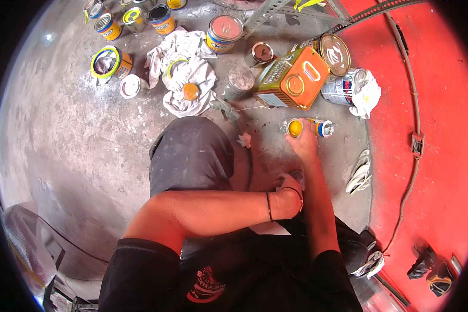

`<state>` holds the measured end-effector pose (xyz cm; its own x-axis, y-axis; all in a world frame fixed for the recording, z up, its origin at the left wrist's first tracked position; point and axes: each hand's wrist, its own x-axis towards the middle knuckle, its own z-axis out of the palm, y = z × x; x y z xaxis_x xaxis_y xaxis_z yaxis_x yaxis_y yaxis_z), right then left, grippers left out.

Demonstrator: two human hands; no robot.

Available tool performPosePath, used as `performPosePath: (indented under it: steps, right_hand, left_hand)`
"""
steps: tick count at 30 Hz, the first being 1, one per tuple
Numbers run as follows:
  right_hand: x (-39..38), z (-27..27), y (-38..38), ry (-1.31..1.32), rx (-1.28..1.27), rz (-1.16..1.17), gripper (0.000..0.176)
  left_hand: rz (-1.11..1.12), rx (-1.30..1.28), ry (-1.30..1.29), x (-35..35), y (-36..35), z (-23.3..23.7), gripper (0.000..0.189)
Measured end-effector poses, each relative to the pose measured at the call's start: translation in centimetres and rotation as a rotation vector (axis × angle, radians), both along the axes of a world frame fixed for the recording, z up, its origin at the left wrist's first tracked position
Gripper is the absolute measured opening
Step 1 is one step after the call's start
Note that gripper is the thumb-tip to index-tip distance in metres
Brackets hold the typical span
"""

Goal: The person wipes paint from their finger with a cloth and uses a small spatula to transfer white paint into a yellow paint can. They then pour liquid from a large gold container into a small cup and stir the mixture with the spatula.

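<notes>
My right hand (305, 141) is closed around a small open container of yellow paint (295, 128) on the right side of the floor. Just right of it, against my fingers, is a small can (325, 129) with a blue and yellow label. My left forearm crosses in front of my body, and my left hand (287, 188) is near my right forearm. A dark greyish thing (297, 176) shows beside its fingers; I cannot make out whether the hand grips it. A clear-looking jar with a pale pinkish lid (241, 79) stands farther off.
A large orange rectangular tin (302, 78) stands ahead, beside a white can (343, 88) lying tilted with a rag. White cloths (184, 65) carry an orange-brown lid (191, 91). Several paint cans (225, 34) stand at the back. A strap (415, 119) runs along the red floor.
</notes>
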<state>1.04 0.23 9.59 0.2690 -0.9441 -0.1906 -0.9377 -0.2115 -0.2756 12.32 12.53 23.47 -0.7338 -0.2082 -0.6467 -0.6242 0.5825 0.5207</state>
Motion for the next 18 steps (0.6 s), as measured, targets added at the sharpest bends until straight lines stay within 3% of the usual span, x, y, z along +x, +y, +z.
performPosePath:
  steps: [3,6,9,12,15,18]
  right_hand:
    - [-0.9,0.8,-0.5,0.007,0.133,0.184,0.08]
    - [-0.5,0.1,-0.1,-0.006,-0.012,0.001,0.079]
    - [-0.7,1.1,0.0,0.016,0.143,0.107,0.081]
    - [-0.9,-0.8,0.2,-0.009,-0.035,-0.003,0.078]
    - [-1.9,-0.5,-0.1,-0.031,0.074,0.137,0.081]
    - [-1.5,-1.1,0.1,-0.043,-0.045,0.022,0.078]
  left_hand:
    - [0.007,-0.058,0.02,0.1,0.7,-0.7,0.04]
    - [0.024,-0.021,0.021,0.4,0.3,0.3,0.04]
    - [0.03,-0.011,0.032,0.7,0.4,0.6,0.039]
    - [0.01,-0.04,0.024,0.7,0.6,0.7,0.039]
    - [0.007,-0.066,0.071,1.2,0.5,0.6,0.038]
    - [0.013,-0.026,0.028,0.7,0.1,0.6,0.038]
